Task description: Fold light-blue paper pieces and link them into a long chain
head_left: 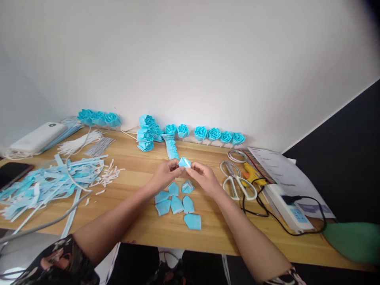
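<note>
Between both hands, just above the wooden table, is a small folded blue piece (pixel 184 162) with a white strip showing across it. My left hand (pixel 166 173) pinches its left side, and my right hand (pixel 203 176) pinches its right side. Below them lie several flat blue pieces with pointed ends, among them one blue piece (pixel 192 221) nearest the table's front edge. Another folded piece (pixel 188 186) with white edges rests close under my right hand. Behind the hands a stack of overlapping blue pieces (pixel 170 146) runs toward the wall.
Blue flowers (pixel 213 134) line the wall. At the left are blue strips (pixel 68 174), white ties (pixel 80 141), a white box-like device (pixel 38 136) and a phone (pixel 13 174). Scissors (pixel 239 184), a yellow glue gun (pixel 253 174), a power strip (pixel 289 209) and black cable lie right.
</note>
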